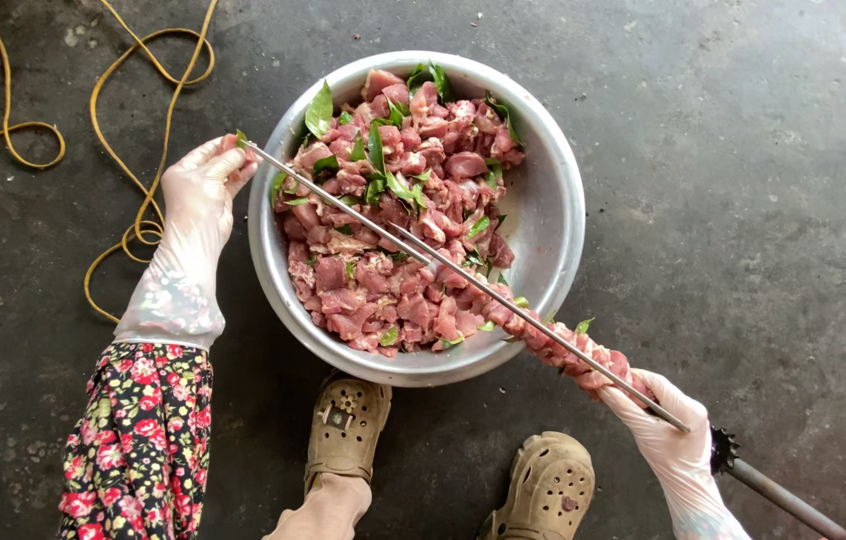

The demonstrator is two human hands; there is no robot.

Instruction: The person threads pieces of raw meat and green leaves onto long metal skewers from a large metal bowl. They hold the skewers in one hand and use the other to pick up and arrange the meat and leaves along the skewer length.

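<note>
One bowl, one skewer, two hands, two shoes and one cord were counted; no packages, labels or signs were seen. The bowl was round, of plain metal, and stood on the dark concrete floor at the middle of the view. It held a heap of raw pink meat cut in small cubes, mixed with green leaves; the cubes and leaves were too many to count. The heap filled most of the bowl, with bare metal showing along the right wall. The skewer was a long two-pronged metal rod that lay slantwise over the bowl, from upper left to lower right. The left hand, in a thin clear glove, was closed on the skewer's tip at the bowl's left rim, with a leaf at the fingertips. The right hand, gloved likewise, was gripping the skewer near its lower end, just outside the bowl's lower right rim. A row of meat cubes was threaded on the skewer just above that hand. A dark handle continued past the hand toward the corner. The left arm wore a flowered sleeve. Two tan shoes stood just below the bowl. A yellow cord lay looped on the floor at upper left, apart from the bowl.
</note>
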